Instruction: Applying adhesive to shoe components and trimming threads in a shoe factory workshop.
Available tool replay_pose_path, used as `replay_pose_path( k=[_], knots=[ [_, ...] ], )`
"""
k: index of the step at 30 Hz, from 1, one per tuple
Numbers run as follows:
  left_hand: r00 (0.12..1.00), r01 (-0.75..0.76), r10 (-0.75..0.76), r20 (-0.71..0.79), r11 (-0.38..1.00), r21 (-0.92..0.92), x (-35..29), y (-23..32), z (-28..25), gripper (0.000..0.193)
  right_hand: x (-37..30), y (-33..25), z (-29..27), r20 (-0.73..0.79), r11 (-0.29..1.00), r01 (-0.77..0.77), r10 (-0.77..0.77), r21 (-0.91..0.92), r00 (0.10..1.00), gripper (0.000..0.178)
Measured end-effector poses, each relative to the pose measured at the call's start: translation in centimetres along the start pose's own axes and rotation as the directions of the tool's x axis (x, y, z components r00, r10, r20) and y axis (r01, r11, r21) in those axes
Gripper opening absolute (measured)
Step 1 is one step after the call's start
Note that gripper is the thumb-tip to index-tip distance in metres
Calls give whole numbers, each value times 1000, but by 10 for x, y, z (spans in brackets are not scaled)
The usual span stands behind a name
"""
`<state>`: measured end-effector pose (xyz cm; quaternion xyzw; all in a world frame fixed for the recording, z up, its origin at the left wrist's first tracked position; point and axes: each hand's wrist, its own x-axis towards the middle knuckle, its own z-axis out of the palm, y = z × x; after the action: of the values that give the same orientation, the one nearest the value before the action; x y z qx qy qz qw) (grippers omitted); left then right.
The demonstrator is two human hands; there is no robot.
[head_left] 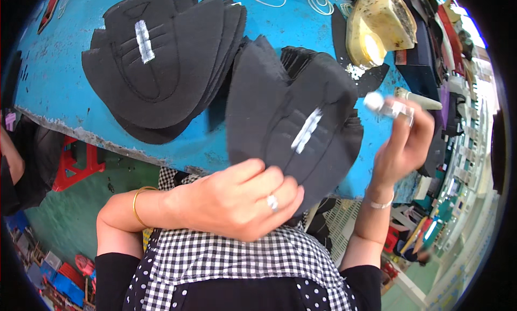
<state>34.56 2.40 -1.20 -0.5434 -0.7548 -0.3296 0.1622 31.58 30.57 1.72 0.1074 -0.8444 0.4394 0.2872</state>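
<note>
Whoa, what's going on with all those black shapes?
Someone at a blue table holds a black piece with a white stripe by its lower edge in their left hand. Their right hand holds up a small clear-and-white thing, too blurred to name. Further left lies a stack of similar black pieces, the top one striped too.

A blue worktable [54, 84], scuffed and chipped grey along its edge, bears a stack of black pieces [172, 68], fanned unevenly. Just right of that stack — close beside it — sits a second black pile [323, 76]. Well to the stack's right stands a stained cream container [385, 22]; thin white loops [322, 9] lie to its upper right. Farther right of the stack — crowded, lens-bent — the dark clutter [425, 82] is hard to tell apart.
</note>
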Motion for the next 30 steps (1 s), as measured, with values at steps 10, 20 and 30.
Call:
replay_pose_path(
  k=[10,20,30],
  knots=[
    [885,464,-426,-186,827,317,-20,-36,-69,48,64,133,-11,-42,921,-140,134,-365,990,19],
    [980,201,-194,52,952,-230,-16,-4,-5,34,41,56,-21,-51,956,-292,292,7,955,15],
    [988,145,-144,58,989,-24,-8,5,7,36,-12,-26,12,527,993,91,-42,-69,849,24]
  ],
)
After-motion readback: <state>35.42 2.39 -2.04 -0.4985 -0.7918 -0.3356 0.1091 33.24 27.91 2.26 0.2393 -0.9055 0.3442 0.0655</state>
